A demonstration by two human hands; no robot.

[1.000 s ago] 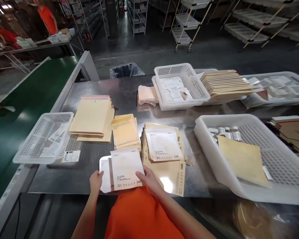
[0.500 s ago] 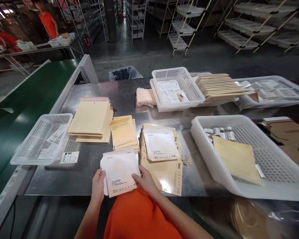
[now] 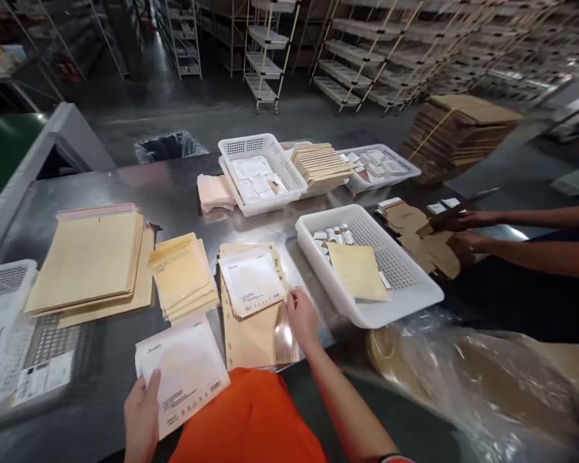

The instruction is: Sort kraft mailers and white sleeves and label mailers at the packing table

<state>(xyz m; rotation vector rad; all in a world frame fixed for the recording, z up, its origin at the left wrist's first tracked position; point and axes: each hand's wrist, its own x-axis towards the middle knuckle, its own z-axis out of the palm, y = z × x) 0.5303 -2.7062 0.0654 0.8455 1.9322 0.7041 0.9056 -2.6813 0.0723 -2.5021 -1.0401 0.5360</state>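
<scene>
head cam is the only view here, looking down past an orange shirt (image 3: pixel 246 418) onto a steel packing table (image 3: pixel 174 173). the left hand (image 3: pixel 141 421) pinches a white printed packet (image 3: pixel 181 376) at the near table edge, thumb on its face. the right hand (image 3: pixel 302 318) is well apart from it, fingers on the edge of a pile of kraft envelopes (image 3: pixel 255 341), though i can't tell if it's actually gripping anything. the step looks like handling packets one at a time, and the next move calls for a clear spot for the packet, with the pile just beside it. the packet lies tilted, its printed edge toward the body and rising to the right. it's close to square, so the long axis is hard to call. off to the right, another person's hands (image 3: pixel 456 222) work kraft cardboard pieces (image 3: pixel 415 235) beyond a white perforated basket (image 3: pixel 367 257).
</scene>
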